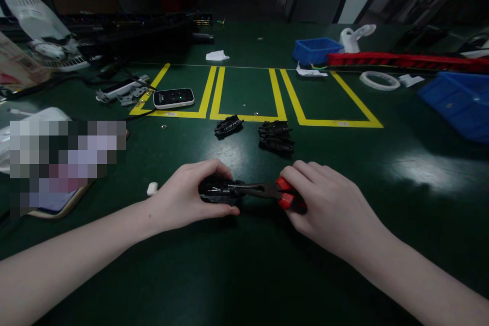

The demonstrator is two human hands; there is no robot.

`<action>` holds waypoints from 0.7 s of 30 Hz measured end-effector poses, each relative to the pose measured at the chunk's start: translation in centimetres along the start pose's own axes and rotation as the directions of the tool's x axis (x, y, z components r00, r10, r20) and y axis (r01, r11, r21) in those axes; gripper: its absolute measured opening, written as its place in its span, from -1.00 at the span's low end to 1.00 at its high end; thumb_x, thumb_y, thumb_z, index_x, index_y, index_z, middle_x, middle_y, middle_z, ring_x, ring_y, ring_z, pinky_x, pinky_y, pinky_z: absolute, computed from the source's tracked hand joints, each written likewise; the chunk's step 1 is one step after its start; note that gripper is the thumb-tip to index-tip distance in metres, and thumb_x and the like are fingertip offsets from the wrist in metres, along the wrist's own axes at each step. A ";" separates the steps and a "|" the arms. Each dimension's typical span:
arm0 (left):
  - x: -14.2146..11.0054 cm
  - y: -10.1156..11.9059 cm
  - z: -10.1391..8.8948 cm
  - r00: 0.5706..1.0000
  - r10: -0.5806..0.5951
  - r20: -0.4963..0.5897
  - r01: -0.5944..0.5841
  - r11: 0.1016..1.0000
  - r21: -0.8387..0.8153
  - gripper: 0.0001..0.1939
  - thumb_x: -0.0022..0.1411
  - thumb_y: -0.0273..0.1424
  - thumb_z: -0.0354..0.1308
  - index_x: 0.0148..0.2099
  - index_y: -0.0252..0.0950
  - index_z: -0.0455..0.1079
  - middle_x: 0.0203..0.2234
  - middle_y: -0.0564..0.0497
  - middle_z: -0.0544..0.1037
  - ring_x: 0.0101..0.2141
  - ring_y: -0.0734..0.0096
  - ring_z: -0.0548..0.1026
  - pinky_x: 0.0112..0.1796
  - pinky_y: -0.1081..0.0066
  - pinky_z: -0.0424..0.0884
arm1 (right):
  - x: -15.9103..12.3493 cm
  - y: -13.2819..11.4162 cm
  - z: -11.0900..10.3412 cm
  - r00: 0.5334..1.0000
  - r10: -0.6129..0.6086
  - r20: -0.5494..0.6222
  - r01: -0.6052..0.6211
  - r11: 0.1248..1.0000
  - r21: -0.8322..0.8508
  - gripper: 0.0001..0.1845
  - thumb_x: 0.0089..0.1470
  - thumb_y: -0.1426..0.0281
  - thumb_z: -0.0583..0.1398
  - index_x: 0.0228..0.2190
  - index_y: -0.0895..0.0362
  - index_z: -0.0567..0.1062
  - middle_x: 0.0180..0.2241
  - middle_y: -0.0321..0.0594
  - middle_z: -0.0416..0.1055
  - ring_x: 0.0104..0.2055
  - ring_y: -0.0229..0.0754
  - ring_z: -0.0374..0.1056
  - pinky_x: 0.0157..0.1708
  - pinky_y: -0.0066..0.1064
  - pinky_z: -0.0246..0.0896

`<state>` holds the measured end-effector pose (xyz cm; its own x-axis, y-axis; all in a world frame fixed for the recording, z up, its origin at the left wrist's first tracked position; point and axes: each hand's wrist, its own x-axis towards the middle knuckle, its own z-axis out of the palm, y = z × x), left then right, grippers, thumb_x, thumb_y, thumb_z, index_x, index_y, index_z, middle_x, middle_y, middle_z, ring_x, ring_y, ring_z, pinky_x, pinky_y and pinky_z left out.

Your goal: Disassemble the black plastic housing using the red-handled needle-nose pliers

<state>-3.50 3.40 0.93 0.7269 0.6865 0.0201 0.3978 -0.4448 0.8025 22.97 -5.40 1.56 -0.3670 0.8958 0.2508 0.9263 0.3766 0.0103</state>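
My left hand (194, 193) is closed around a black plastic part (217, 190), thumb along its near side and fingers over the far side. Red-handled long-nose pliers (263, 190) are gripped in my right hand (324, 198). Their jaws point left and meet the right end of the black part; whether they clamp it I cannot tell. Beyond my hands lie similar black parts: a single one (228, 126) and a small cluster (275, 136) to its right.
Yellow tape frames (248, 116) mark the green table. A black-and-white device (173, 98) lies at left, near a phone (72, 198). A white earbud case-like piece (152, 188) sits by my left wrist. Blue bins (460, 104) and a tape roll (379, 80) stand at right.
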 end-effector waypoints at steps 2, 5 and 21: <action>0.0 0.1 0.1 0.999 -0.034 0.019 0.035 0.999 -0.029 -0.62 0.16 -0.25 0.48 -0.07 -0.25 0.45 -0.23 0.10 0.58 -0.28 0.38 0.54 -0.29 0.42 0.43 | 0.0 -0.1 0.1 1.000 -0.005 -0.004 0.005 1.000 0.005 -0.71 -0.04 0.49 0.25 -0.20 0.12 0.46 -0.28 -0.15 0.49 -0.35 -0.10 0.35 -0.38 -0.28 0.23; 0.0 0.1 0.1 0.998 -0.048 0.032 0.050 0.997 -0.067 -0.60 0.16 -0.25 0.49 -0.06 -0.24 0.43 -0.23 0.10 0.59 -0.28 0.38 0.55 -0.30 0.44 0.43 | 0.0 -0.1 0.3 1.000 -0.006 -0.013 0.006 1.000 0.011 -0.70 -0.08 0.50 0.27 -0.21 0.13 0.46 -0.30 -0.15 0.48 -0.36 -0.10 0.35 -0.39 -0.28 0.22; 0.3 -0.5 0.0 0.992 0.089 0.094 -0.084 0.995 -0.056 -0.51 0.19 -0.08 0.46 0.06 -0.23 0.55 -0.14 0.05 0.68 -0.16 0.28 0.61 -0.19 0.40 0.43 | 0.2 0.1 0.2 0.996 0.066 0.062 -0.074 0.986 0.148 -0.79 -0.03 0.45 0.24 -0.27 0.06 0.44 -0.32 -0.20 0.49 -0.36 -0.12 0.38 -0.42 -0.31 0.25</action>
<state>-3.50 3.83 0.52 0.8086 0.5872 0.0356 0.3032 -0.4678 0.8302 23.01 -5.16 1.46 -0.3098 0.9316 0.1902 0.9283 0.3396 -0.1514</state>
